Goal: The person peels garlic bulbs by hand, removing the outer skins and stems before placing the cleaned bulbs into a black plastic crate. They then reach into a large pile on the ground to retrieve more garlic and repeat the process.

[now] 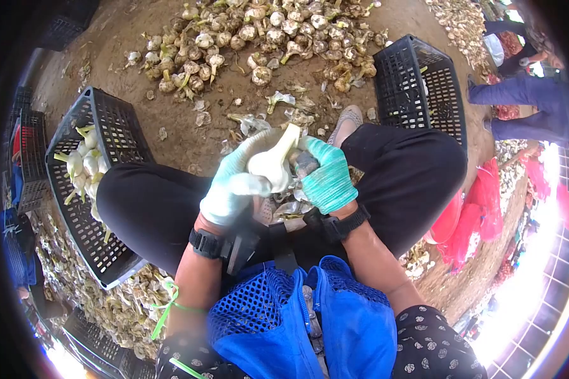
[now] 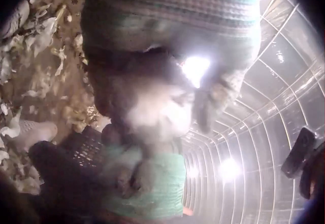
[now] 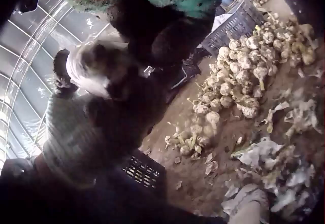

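A pale garlic bulb (image 1: pixel 270 165) with a thick stem slants up between the two gloved hands in the head view. The left hand (image 1: pixel 232 183) grips it around its left side, thumb across the lower part. Curled, dark-soiled fingers of the right hand (image 1: pixel 325 175) meet its right side near the stem; their exact hold is partly hidden. In the left wrist view the bulb (image 2: pixel 160 113) is blurred beneath the left hand (image 2: pixel 172 26). The right wrist view shows the bulb (image 3: pixel 87 74) in the left hand (image 3: pixel 78 135), beside the right hand (image 3: pixel 177 6).
Unpeeled garlic (image 1: pixel 259 38) lies heaped on the ground ahead. A black crate (image 1: pixel 123 123) with cleaned bulbs stands at left, another crate (image 1: pixel 398 79) at right. Loose skins (image 1: pixel 250 123) lie between the legs. Red net bags (image 1: pixel 480 208) and a standing person (image 1: pixel 518 104) are at right.
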Demonstrator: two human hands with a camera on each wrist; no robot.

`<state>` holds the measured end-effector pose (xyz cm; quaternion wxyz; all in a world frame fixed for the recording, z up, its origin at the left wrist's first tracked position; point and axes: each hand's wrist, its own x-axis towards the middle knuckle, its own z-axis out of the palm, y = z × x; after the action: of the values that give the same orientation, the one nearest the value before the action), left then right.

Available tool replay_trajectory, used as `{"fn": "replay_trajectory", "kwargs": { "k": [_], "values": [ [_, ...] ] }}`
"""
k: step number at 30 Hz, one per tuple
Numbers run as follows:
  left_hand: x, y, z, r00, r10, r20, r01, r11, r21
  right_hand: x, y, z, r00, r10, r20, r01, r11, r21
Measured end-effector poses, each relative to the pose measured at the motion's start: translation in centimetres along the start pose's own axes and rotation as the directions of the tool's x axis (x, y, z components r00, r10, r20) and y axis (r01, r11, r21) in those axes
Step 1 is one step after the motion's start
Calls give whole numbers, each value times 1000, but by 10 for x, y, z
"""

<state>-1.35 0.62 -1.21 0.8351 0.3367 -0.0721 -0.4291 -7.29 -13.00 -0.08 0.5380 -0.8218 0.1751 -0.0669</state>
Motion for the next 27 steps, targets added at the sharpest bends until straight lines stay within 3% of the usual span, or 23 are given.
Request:
{"fn": "replay_trajectory", "kwargs": {
  "k": [1,3,4,8,9,10,11,12,14,17,19,21,22,27],
  "values": [
    [0,1,0,1000,2,0,-2,1000,2,0,-1,1,1000,-3,0,3,1000,2],
    [0,2,0,993,-115,-25,101,942,-319,-2,-4,2,997,-27,-65,27,1000,-10],
    [3,-2,-4,993,-107,-47,85,935,-344,-4,-14,1,994,96,-57,-92,994,57],
    [6,-10,-9,961,-213,-175,142,927,-348,-6,-3,8,981,125,-151,-108,987,115],
    [7,-17,-8,965,-29,-261,0,994,-110,-4,-1,7,981,106,-164,-99,994,50],
    [8,-25,-9,950,169,-262,-124,976,180,-4,1,7,980,88,-177,-92,996,-16],
    [8,-31,-8,914,352,-204,-231,862,452,-5,6,8,979,91,-181,-96,995,-17],
    [6,-31,-9,915,348,-202,-230,863,449,-7,12,10,981,63,-182,-67,998,-17],
    [3,-16,-2,965,94,-244,-64,989,132,-8,10,9,984,53,-168,-51,999,18],
    [5,-20,-16,970,-66,-234,-5,957,-289,-11,-1,13,958,152,-243,-111,978,174],
    [4,-19,-19,976,-101,-192,30,940,-341,-12,-7,11,959,80,-271,-39,987,153],
    [5,-18,-17,980,-138,-145,71,918,-391,-15,-8,3,935,350,-50,-287,835,469],
    [8,-17,-14,957,-195,-217,86,900,-428,-12,-9,7,935,328,-136,-258,891,375],
    [16,-25,-19,855,-291,-429,105,908,-406,-16,5,9,932,341,-122,-269,877,398]
  ]
}}
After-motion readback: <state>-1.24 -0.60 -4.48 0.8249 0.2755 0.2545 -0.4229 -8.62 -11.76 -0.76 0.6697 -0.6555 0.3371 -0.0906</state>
